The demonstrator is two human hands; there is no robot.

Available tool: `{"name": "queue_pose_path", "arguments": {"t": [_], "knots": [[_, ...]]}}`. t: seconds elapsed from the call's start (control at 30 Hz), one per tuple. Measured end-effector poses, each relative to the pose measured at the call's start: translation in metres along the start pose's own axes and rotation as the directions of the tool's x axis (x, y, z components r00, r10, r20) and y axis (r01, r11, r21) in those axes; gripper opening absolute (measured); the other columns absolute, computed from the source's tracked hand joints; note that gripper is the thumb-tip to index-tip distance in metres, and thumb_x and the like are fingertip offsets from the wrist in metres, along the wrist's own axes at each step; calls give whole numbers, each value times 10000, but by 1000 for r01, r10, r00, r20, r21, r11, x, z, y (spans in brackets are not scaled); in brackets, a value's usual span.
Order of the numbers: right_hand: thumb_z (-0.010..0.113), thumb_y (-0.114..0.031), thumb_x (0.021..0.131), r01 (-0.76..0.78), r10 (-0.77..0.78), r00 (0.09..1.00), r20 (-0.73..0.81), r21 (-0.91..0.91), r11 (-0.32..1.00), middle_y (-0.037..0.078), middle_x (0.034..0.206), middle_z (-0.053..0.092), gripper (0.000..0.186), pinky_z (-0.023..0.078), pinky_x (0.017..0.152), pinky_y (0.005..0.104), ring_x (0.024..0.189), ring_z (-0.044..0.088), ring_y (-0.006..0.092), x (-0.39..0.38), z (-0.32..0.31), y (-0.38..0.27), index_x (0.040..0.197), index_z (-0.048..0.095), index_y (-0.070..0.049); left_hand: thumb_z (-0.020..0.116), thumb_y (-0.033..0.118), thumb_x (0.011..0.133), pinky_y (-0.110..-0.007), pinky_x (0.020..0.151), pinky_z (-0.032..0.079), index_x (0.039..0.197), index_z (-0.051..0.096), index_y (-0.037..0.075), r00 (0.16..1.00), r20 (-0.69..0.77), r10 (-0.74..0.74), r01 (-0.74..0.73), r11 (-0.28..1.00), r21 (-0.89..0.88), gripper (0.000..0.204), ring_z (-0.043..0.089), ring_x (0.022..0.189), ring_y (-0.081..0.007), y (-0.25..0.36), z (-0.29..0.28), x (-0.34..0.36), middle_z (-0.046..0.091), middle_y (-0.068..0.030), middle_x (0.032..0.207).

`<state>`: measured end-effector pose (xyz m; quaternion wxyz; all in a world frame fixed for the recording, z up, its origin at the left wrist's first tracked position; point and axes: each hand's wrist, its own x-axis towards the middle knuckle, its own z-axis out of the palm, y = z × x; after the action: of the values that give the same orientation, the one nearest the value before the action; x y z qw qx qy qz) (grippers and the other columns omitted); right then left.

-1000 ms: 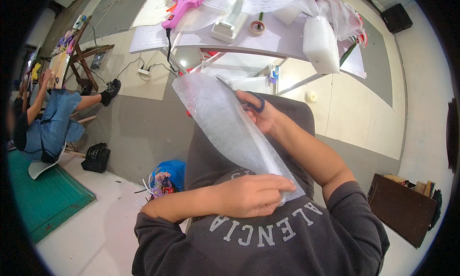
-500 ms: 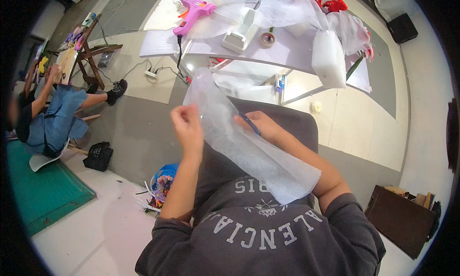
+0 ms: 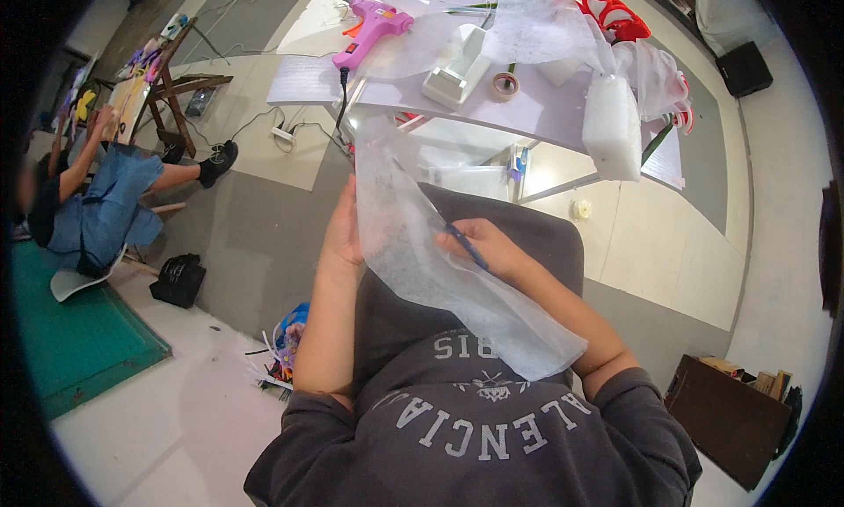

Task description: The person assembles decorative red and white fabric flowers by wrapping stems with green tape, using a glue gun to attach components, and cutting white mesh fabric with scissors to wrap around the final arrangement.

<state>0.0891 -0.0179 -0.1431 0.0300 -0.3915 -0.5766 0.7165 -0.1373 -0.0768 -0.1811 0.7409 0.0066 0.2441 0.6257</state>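
Observation:
A long, translucent white sheet (image 3: 422, 261) of thin, fabric-like material hangs over my lap, its lower end on my shirt and its upper end near the table edge. At its left edge is my left hand (image 3: 346, 230), closed on it with the fingertips hidden behind the material. My right hand (image 3: 485, 248) is wrapped round the dark blue handle of a pair of scissors (image 3: 464, 245) at the sheet's right edge. The blades reach toward the sheet and are hard to make out.
Ahead, a white table (image 3: 545, 116) carries a pink glue gun (image 3: 374, 30), a white tape dispenser (image 3: 457, 72), a tape roll (image 3: 505, 86), a white foam block (image 3: 612, 129) and red-handled scissors (image 3: 615, 19). Another person (image 3: 97, 190) sits at left. A power strip (image 3: 282, 134) lies on the floor.
My left hand has turned and shifted slightly, its fingers now behind the sheet's edge. The sheet's upper part has swung a little right and spread. My right hand has moved slightly down and right.

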Motion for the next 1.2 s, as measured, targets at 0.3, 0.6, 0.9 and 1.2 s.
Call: {"name": "queue_pose_path", "arguments": {"t": [0.3, 0.6, 0.9, 1.2], "knots": [[615, -477, 790, 15, -4, 998, -55, 197, 980, -2, 672, 554, 474, 390, 542, 242, 600, 472, 76, -13, -4, -12, 784, 627, -3, 567, 451, 812, -462, 946, 386, 1250, 432, 53, 999, 41, -18, 20, 999, -35, 607, 463, 1139, -299, -14, 2, -4, 496, -133, 1225], [632, -531, 731, 38, -123, 964, -236, -335, 941, 49, 511, 443, 542, 348, 481, 298, 512, 425, 136, -10, -33, -2, 606, 555, -9, 641, 524, 724, -458, 984, 336, 1291, 363, 54, 991, 123, 61, -60, 998, -18, 788, 449, 1152, -299, -10, 39, -5, 446, -124, 1276], [601, -553, 731, -54, -220, 928, -301, -691, 721, 131, 547, 545, 534, 441, 544, 363, 549, 559, 268, -22, -35, -25, 629, 565, -30, 615, 267, 792, -437, 946, 381, 1208, 438, 38, 987, -86, 139, -124, 980, 158, 507, 494, 1096, -267, -9, 39, -3, 522, -113, 1177], [591, -531, 774, 20, 13, 996, -91, 353, 936, -13, 557, 462, 454, 302, 420, 228, 459, 433, 101, -17, -50, -11, 735, 525, -84, 544, 9, 779, -393, 899, 422, 1104, 464, 13, 891, -241, 384, -308, 903, 300, 335, 525, 1027, -243, -18, 12, 18, 543, -113, 1101]]}}
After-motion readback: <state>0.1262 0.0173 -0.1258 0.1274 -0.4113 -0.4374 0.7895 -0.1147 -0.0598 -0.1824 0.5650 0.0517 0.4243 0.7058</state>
